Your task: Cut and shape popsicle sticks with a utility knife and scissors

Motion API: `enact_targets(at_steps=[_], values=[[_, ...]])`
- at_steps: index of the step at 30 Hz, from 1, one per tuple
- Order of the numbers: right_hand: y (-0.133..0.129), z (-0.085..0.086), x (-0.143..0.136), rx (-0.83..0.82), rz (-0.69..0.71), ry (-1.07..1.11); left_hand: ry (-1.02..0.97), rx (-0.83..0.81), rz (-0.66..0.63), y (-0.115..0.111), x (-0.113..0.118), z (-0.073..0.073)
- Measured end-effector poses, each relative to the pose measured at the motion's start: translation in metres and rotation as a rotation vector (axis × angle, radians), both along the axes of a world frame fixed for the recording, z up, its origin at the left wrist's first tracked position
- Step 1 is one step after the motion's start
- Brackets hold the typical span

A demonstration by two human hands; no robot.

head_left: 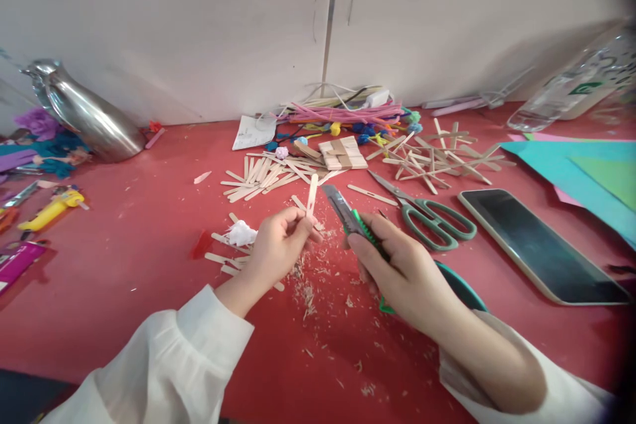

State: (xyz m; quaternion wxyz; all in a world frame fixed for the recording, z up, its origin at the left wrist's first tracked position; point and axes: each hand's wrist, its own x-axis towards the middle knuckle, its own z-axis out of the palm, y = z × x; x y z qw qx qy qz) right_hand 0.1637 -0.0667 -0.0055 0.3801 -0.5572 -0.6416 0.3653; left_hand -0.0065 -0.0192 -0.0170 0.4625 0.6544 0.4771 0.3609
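Observation:
My left hand (281, 238) pinches a wooden craft stick (313, 193) upright between thumb and fingers; a dark slot or mark shows along its middle. To its right, my right hand (395, 265) is wrapped round a green utility knife (365, 228) with the blade out, pointing up and left. The blade and the stick are apart. Wood shavings (309, 301) lie scattered on the red table (163, 238) below both hands. Several craft sticks and a crumpled white tissue (241, 233) lie beside my left wrist. Green-handled scissors (432, 215) rest just beyond my right hand.
A phone (541, 245) and coloured paper (586, 172) lie at right, near a clear bottle (561, 89). Loose craft sticks (261, 175), a bundled stack (342, 154) and pink pipe cleaners (342, 112) sit toward the wall. A metal jug (94, 116) and yellow glue gun (52, 210) stand left.

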Motion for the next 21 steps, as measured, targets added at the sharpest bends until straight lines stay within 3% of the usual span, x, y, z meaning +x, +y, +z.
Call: enact_targets(at_steps=[6, 10, 21], values=[[-0.0026, -0.0006, -0.0029, 0.138, 0.066, -0.196, 0.021, 0.069, 0.089, 0.0009, 0.0014, 0.0025], [-0.0023, -0.0011, -0.0042, 0.140, 0.064, -0.223, 0.033, 0.086, 0.096, 0.0005, 0.0018, 0.0032], [-0.0049, 0.0064, -0.0075, -0.198, 0.077, -0.025, 0.199, 0.221, 0.115, -0.0001, 0.0010, 0.0058]])
